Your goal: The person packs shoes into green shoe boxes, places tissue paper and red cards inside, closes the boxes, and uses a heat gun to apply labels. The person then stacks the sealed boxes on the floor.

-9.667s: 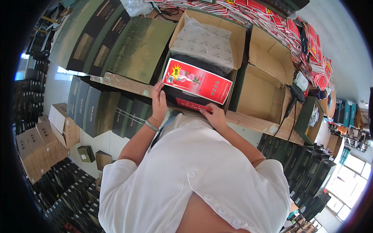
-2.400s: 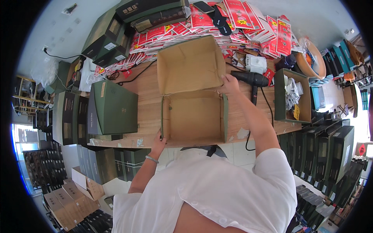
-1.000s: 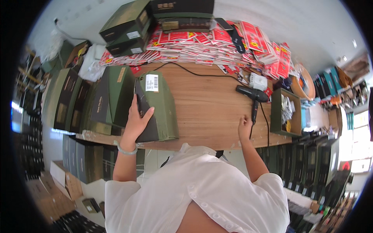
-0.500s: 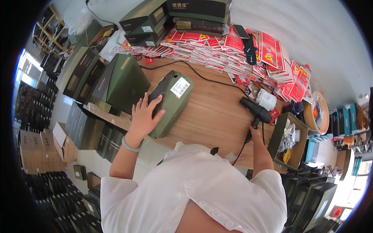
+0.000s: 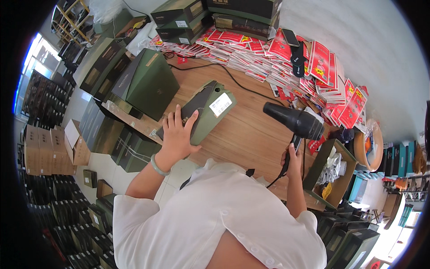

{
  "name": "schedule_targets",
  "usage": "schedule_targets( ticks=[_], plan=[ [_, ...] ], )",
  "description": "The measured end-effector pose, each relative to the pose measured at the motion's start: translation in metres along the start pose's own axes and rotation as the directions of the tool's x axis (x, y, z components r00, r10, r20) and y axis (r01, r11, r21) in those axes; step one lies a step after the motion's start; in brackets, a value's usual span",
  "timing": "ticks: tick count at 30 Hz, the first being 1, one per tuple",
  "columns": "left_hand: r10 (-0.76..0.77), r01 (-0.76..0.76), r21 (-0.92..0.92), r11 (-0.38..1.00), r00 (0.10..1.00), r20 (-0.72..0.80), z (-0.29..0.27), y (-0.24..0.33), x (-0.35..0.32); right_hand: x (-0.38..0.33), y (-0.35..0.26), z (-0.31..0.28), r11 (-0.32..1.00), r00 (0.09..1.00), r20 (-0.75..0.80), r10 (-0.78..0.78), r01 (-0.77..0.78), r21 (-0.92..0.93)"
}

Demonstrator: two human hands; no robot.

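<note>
My left hand [image 5: 177, 136] lies flat, fingers spread, pinning the green box [image 5: 204, 110] on the wood surface [image 5: 251, 130]. My right hand [image 5: 292, 162] has its grip closed around the black heat blower [image 5: 293, 122] handle. Judgement: keep nozzle moving, clear of fingers.

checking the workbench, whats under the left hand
The left hand lies flat on a green box with a white label, on the wooden table. The part beneath the palm is covered.
</note>
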State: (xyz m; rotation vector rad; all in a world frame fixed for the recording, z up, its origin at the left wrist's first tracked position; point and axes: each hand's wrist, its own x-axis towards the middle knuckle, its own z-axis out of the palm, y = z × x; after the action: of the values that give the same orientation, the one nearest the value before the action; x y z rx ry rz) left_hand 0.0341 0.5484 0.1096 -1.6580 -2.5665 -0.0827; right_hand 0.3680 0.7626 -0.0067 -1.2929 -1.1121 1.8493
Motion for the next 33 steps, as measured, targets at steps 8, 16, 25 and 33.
schedule_targets(
  ticks=[8,16,25,33],
  plan=[
    [0.176,-0.179,-0.050,0.983,0.983,-0.055,0.005,-0.004,-0.013,-0.108,-0.040,0.036,0.940,0.955,0.132,-0.265,0.287,-0.184],
    [0.203,-0.213,-0.078,0.974,0.972,-0.118,0.006,-0.016,-0.011,-0.133,-0.034,0.070,0.558,0.722,0.287,-0.629,0.677,-0.480],
    [0.097,-0.200,-0.245,0.949,0.921,-0.377,0.018,-0.023,-0.010,-0.144,-0.047,0.087,0.888,0.960,0.123,-0.252,0.280,-0.364],
    [0.032,-0.149,-0.272,0.951,0.919,-0.393,0.018,-0.022,-0.008,-0.138,-0.056,0.090,0.824,0.936,0.205,-0.287,0.350,-0.446]
  ],
)
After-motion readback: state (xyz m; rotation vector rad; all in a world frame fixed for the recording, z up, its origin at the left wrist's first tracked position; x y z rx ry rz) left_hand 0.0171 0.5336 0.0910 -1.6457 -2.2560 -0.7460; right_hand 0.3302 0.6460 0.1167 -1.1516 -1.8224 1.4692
